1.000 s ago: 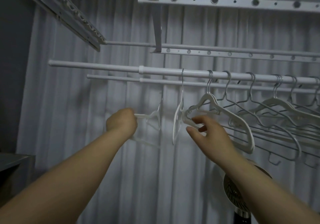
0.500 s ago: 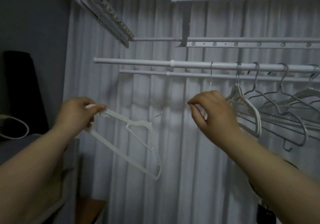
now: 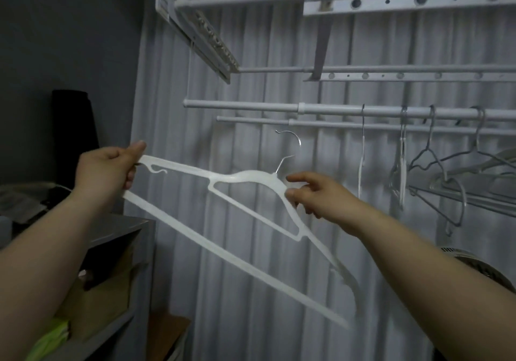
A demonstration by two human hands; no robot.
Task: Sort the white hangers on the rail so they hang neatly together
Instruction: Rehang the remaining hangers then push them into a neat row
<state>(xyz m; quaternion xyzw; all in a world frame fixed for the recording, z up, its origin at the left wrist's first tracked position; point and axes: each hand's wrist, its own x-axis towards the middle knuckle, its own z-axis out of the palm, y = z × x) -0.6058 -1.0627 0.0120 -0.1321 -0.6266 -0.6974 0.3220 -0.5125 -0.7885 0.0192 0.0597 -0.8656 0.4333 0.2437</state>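
Note:
A white plastic hanger (image 3: 240, 263) with a metal hook is held flat in the air below the rail (image 3: 251, 106), off it. My left hand (image 3: 107, 166) grips its left shoulder tip. My right hand (image 3: 315, 195) pinches its neck just right of the hook, which points up toward the rail's bare left stretch. Two more white hangers (image 3: 361, 170) (image 3: 402, 170) hang edge-on from the rail to the right. Past them hang several grey wire hangers (image 3: 435, 162).
A second thinner rail (image 3: 251, 121) runs just behind the first, with more rails and a perforated bracket (image 3: 391, 0) above. White curtains fill the background. A grey shelf unit (image 3: 120, 229) stands at lower left. A round fan (image 3: 485, 271) sits at lower right.
The view has swung left. My left hand pulled the white hanger off the rail and turned it flat. My right hand left the hanging hanger and took hold of the held one's neck.

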